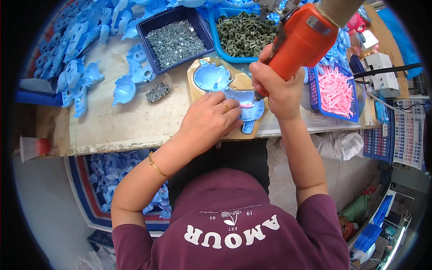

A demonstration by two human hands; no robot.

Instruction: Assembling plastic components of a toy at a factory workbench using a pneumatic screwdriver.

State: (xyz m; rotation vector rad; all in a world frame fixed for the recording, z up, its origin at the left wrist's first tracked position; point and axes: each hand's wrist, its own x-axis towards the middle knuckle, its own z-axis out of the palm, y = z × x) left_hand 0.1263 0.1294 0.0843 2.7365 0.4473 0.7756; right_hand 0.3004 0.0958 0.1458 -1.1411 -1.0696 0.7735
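Observation:
A light-blue plastic shell [210, 76] with a round end lies in a tan fixture [195, 90] near the table's front edge. My left hand [211, 116] rests over its middle, fingers bent together and pressed on the shell; the fingertips are partly hidden. My right hand [281, 85] is wrapped round an orange power screwdriver [301, 40] held at a slant. The tool's dark tip [258, 96] points down at the shell's right part, and I cannot tell whether it touches. A small pink piece [246, 105] shows in the shell beside my left fingers.
Behind the fixture stand a dark-blue bin of screws [175, 42] and a blue bin of dark green clips [245, 33]. A blue basket of pink pieces [335, 94] sits at right. Loose screws [158, 92] and blue shells [125, 90] lie left; more blue parts [112, 168] fill a container below.

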